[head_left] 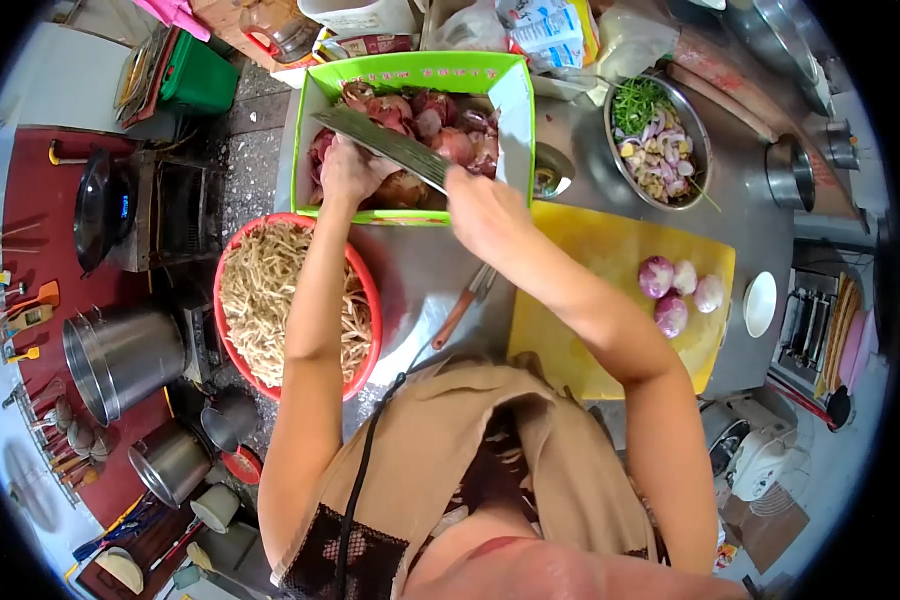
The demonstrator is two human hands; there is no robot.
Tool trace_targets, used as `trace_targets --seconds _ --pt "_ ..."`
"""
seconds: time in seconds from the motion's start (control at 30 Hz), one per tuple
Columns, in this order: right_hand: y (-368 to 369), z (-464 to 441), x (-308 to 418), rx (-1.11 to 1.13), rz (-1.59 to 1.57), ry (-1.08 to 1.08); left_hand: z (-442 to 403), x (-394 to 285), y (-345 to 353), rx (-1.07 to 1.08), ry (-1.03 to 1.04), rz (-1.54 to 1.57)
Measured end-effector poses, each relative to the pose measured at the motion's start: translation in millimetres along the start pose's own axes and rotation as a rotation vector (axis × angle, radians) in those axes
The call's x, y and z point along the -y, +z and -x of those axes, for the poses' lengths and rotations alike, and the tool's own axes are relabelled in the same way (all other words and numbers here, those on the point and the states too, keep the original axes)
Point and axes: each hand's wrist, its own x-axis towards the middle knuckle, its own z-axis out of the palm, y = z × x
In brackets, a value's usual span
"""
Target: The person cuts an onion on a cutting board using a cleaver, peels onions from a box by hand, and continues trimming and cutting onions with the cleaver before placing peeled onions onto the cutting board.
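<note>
Over a green-edged box point(420, 68) of red onions point(455, 147), my right hand point(485, 205) is closed round the handle end of a cleaver point(385, 143). The broad blade slants up to the left, above the onions. My left hand point(348, 172) is beneath the blade at the box's left part, fingers bent round something the blade and hand mostly hide. Several peeled purple onions point(671, 315) lie on the yellow cutting board point(570, 300) to the right.
A red basket point(378, 340) of pale strips stands left of the metal table. A steel bowl point(705, 150) with greens and cut shallots is at the back right. A white bowl point(760, 304) sits right of the board, and a wooden-handled knife point(454, 318) lies near my body.
</note>
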Motion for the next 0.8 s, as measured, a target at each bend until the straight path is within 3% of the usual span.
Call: trace_targets --seconds 0.1,0.2,0.3,0.37,0.43,0.6,0.67,0.73,0.8 --pt "-7 5 -1 0.064 0.019 0.098 7 -20 -7 -0.045 -0.066 -0.024" --pt "12 -31 -4 0.013 -0.005 0.061 11 -52 -22 0.01 -0.187 -0.087" --pt "-4 -17 -5 0.068 0.01 0.118 7 -43 -18 -0.002 -0.222 -0.081" --pt "-16 -5 -8 0.147 0.049 0.23 6 -38 -14 -0.039 -0.167 -0.093" --pt "2 -19 -19 0.117 0.032 0.185 12 -46 -11 -0.1 -0.086 -0.165" --pt "-2 -30 -29 0.124 -0.068 0.26 29 -58 -22 0.009 -0.108 -0.086" --pt "-25 -9 -31 0.125 -0.122 0.275 27 -61 -25 -0.048 -0.097 -0.31" --pt "-33 7 -38 0.117 -0.148 0.295 25 -70 -32 -0.071 -0.023 -0.297" --pt "-41 18 -43 0.128 -0.178 0.373 17 -89 -41 0.187 0.063 -0.583"
